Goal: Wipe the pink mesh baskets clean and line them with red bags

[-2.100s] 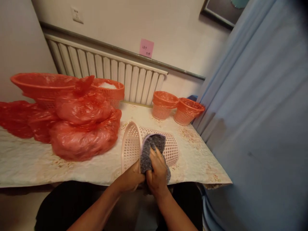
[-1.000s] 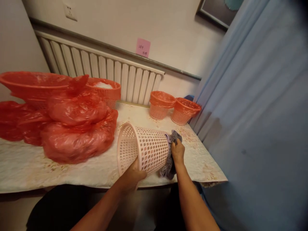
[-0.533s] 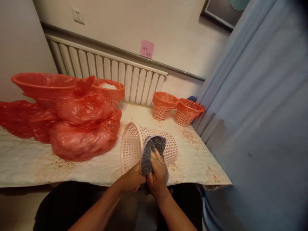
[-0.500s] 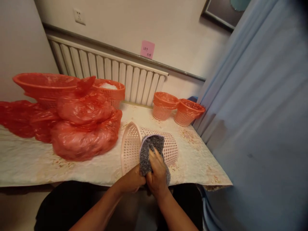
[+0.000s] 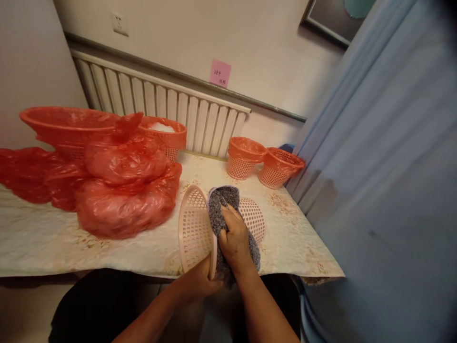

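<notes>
A pale pink perforated basket [image 5: 254,219] lies on its side near the table's front edge, its wide mouth facing left. My left hand [image 5: 200,281] grips the basket's rim at the bottom, fingers wrapped round it. Against the basket's outer side, my right hand [image 5: 235,238] is closed on a dark grey cloth [image 5: 223,195]. The cloth covers the middle of the basket and hangs down below my right hand. Part of my left hand's fingers is hidden behind the rim.
Red plastic bags [image 5: 128,205] fill the left of the table [image 5: 285,238]. Behind them stand a wide red-lined basket [image 5: 67,121] and a smaller one [image 5: 171,138]. Two more lined baskets [image 5: 241,166] [image 5: 274,174] stand at the back right, beside a blue curtain [image 5: 364,190].
My right hand and the cloth have moved up along the basket's side. The basket has turned slightly, and more of its rim shows by my left hand.
</notes>
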A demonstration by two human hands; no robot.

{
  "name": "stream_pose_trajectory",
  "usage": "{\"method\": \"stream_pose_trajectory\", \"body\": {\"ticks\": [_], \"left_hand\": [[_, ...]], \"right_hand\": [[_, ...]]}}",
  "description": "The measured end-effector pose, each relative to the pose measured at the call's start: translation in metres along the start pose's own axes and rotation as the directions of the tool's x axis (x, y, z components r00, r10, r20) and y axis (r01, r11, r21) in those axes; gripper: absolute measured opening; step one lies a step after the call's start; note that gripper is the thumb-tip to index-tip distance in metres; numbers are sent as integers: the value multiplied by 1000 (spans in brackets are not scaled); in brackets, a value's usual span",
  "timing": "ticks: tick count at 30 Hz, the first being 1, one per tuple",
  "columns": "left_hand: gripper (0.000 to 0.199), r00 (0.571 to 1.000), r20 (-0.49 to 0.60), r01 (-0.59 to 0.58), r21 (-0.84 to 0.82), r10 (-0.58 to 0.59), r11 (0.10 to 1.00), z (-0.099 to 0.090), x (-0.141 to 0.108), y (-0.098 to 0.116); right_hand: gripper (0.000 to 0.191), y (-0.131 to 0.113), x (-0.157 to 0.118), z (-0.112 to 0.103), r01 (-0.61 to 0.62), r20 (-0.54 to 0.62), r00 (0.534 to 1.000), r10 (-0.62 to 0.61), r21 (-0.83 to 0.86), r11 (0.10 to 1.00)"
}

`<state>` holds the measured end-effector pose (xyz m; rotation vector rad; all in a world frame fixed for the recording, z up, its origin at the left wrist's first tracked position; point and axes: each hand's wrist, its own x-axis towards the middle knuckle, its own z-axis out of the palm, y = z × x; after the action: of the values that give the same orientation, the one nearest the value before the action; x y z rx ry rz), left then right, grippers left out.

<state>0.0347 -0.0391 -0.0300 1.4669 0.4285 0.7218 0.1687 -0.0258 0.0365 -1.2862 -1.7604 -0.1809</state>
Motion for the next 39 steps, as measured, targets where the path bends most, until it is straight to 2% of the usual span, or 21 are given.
{"method": "stream_pose_trajectory", "body": {"ticks": [2,4,8,10,12,16,18,20,22,24,26,28,30,33,35,39], "left_hand": [[68,993,-117,-16,-78,7,997,6,10,13],[68,985,-170,-22,-210,-15,977,12,19,24],[76,984,-134,39,-463,-114,885,22,24,34],[78,985,-93,77,-512,-145,855,23,22,36],[79,990,-66,73,-534,-127,842,23,20,35],[83,999,-42,-3,-558,-25,830,22,21,30],[84,999,-46,-11,-533,-16,846,19,21,30],[82,998,-50,1,-492,-29,871,14,21,32],[79,999,-38,14,-453,-34,891,8,21,35],[76,999,-18,17,-421,-28,907,2,21,34],[74,1000,-10,9,-373,-13,928,-4,21,27],[74,999,11,34,-297,-32,954,-10,20,17],[69,995,48,95,-205,-87,974,-15,18,7],[55,986,112,129,-66,-121,990,-22,12,-2],[49,985,143,91,28,-94,995,-26,7,-3],[49,983,174,17,189,-51,982,-29,-1,-4]], "right_hand": [[72,-2,-5,-2,-7,8,1000,7,-1,1000],[71,-3,-7,-6,-9,17,1000,9,2,1000],[67,9,-4,-9,-15,47,999,15,-4,1000],[61,29,0,-10,-65,36,997,66,-33,997],[51,57,4,-13,-166,4,986,167,-79,983],[31,119,-1,-29,-388,-88,922,378,-180,904],[27,137,-13,-36,-477,-165,877,450,-205,854],[29,142,-30,-36,-523,-236,847,477,-207,826],[34,132,-51,-27,-520,-298,839,455,-197,831],[42,111,-69,-12,-488,-349,844,408,-180,854],[48,81,-82,2,-407,-342,878,335,-166,898],[52,50,-84,12,-238,-260,945,197,-140,961],[58,22,-75,15,-54,-144,989,39,-99,994],[67,-1,-45,11,98,-35,994,-100,-51,994],[67,-4,-24,9,116,-12,993,-117,-38,992],[64,4,1,12,27,-6,1000,-27,-37,999]]}}
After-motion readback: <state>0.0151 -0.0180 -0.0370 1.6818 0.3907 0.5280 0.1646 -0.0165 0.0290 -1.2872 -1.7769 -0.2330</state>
